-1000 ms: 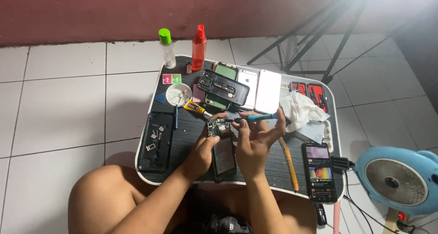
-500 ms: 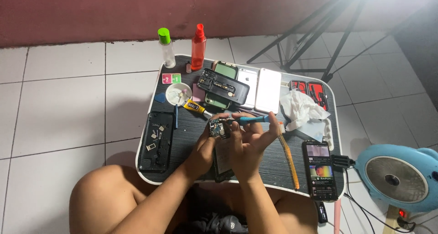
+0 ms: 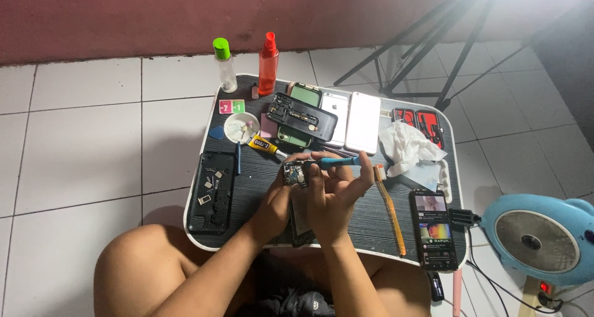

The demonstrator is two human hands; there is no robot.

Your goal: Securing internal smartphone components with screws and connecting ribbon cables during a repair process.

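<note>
My left hand (image 3: 274, 204) holds a small circuit board (image 3: 294, 174) up over the middle of the black lap table (image 3: 365, 225). My right hand (image 3: 337, 192) grips a blue-handled screwdriver (image 3: 337, 162) lying across its fingers, with the tip pointing left at the board. Both hands are close together. A dark phone part lies on the table under my wrists, mostly hidden.
An opened phone frame (image 3: 213, 193) lies at the left, beside a glue tube (image 3: 266, 145) and a white dish (image 3: 240, 128). Two bottles (image 3: 268, 63) and several phones (image 3: 363, 122) stand at the back. At the right are a tissue (image 3: 408, 147), an orange toothbrush (image 3: 391, 212), a lit phone (image 3: 433, 230) and a blue fan (image 3: 538, 236).
My right hand has shifted slightly left and turned, bringing the screwdriver closer to the board. My left hand has stayed nearly still with the board.
</note>
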